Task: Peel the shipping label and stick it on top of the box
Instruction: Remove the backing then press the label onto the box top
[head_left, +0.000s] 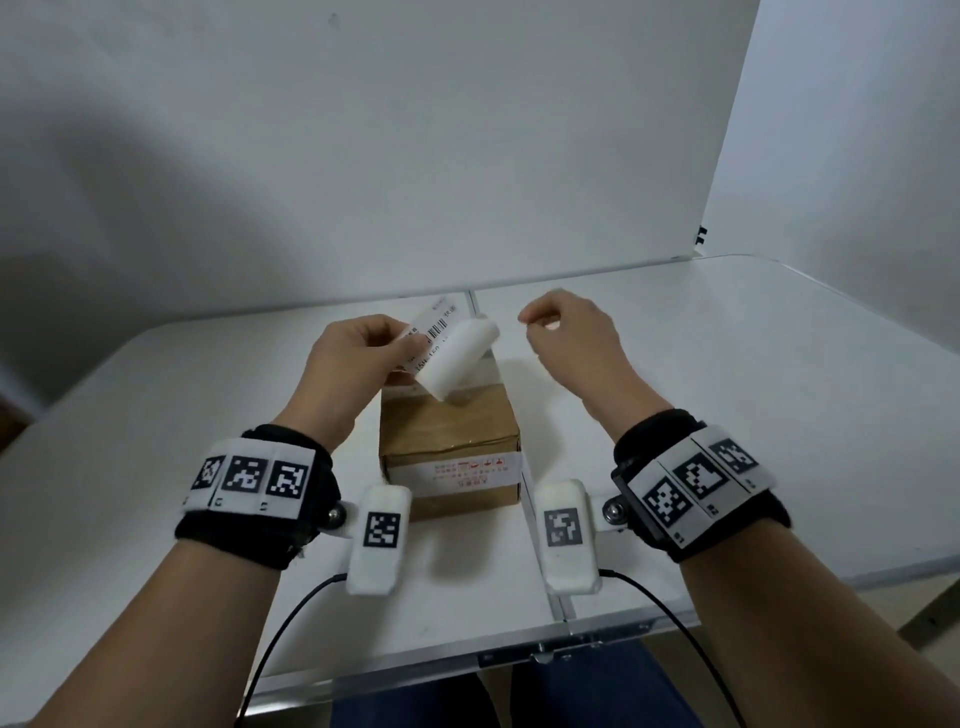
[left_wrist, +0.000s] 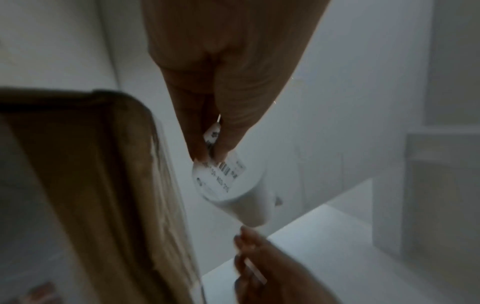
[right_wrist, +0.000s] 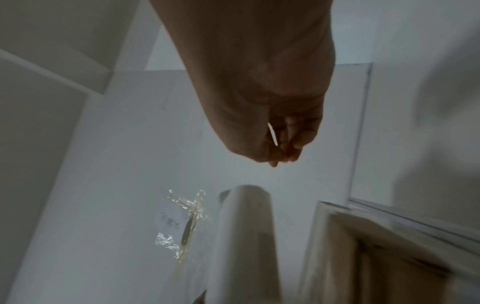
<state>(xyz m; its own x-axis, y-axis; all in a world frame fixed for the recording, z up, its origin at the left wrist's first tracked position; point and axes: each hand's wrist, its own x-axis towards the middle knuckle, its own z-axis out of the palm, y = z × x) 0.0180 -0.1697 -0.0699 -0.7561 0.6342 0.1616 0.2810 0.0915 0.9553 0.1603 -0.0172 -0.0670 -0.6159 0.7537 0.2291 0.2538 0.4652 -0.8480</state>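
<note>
Both hands hover above the white table (head_left: 727, 364), and working down from the biggest thing there: the brown cardboard box (head_left: 449, 441) sits at the middle of it, close to me, its top bare with no label stuck on, only printed tape across its near face. Above the box's far edge my left hand (head_left: 353, 358) pinches the shipping label (head_left: 434, 332) between thumb and fingers, the barcode side facing me, and its white lower part curls into a roll (head_left: 460, 358) that hangs over the box without touching it, as far as I can tell. My right hand (head_left: 566, 332) is just beside it, apart from the label, fingertips curled together on a thin white strip (right_wrist: 272, 134). I judge the peeling is partly under way: a narrow piece seems to be off, yet the curled sheet looks like it still has backing to shed, and the sticking itself is all left to do. My head view hides what the right fingers hold; the right wrist view shows that sliver, and also a crumpled bit of clear film (right_wrist: 182, 222) lying on the table. My left wrist view shows the pinch (left_wrist: 213, 142) on the label's corner up close, though blurred.
</note>
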